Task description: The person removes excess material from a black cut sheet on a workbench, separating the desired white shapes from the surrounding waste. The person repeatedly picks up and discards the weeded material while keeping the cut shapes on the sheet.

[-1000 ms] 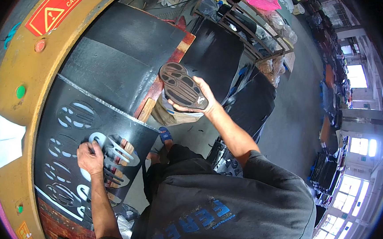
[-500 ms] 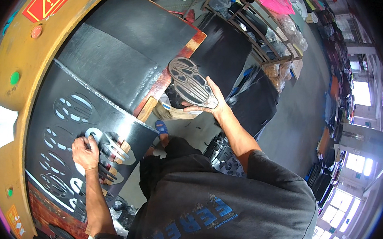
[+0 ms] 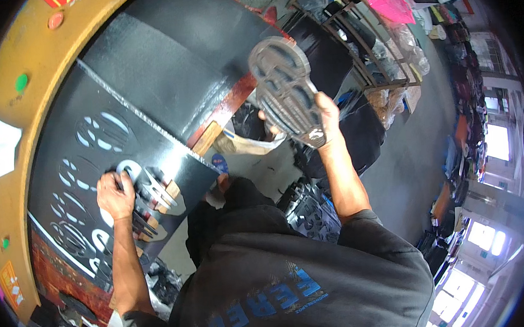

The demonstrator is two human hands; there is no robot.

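My right hand [image 3: 327, 122] is wrapped round the narrow end of a sole-shaped cutting die [image 3: 287, 95]. This dark metal die has a raised outline and several inner openings, and it is held up off the sheet with its broad end pointing away. My left hand [image 3: 116, 196] is closed at a cut-out in the black sheet [image 3: 140, 78], its fingers bent over the material; the fingertips are partly hidden. Round that hand the sheet has several sole-shaped groups of holes, and wooden blocks [image 3: 171, 190] show through the openings beside it.
A yellow machine frame [image 3: 23, 174] with coloured buttons curves along the left. Dark sheets [image 3: 348, 139] lie right of the die, near a metal rack [image 3: 366, 47] with plastic bags. Below are a blue slipper [image 3: 219, 163] and a pile of punched black scrap [image 3: 311, 212].
My right hand has raised the cutting die and turned it more upright, shifting it to the right. My left hand stays at the sheet's cut-out. The view has shifted slightly.
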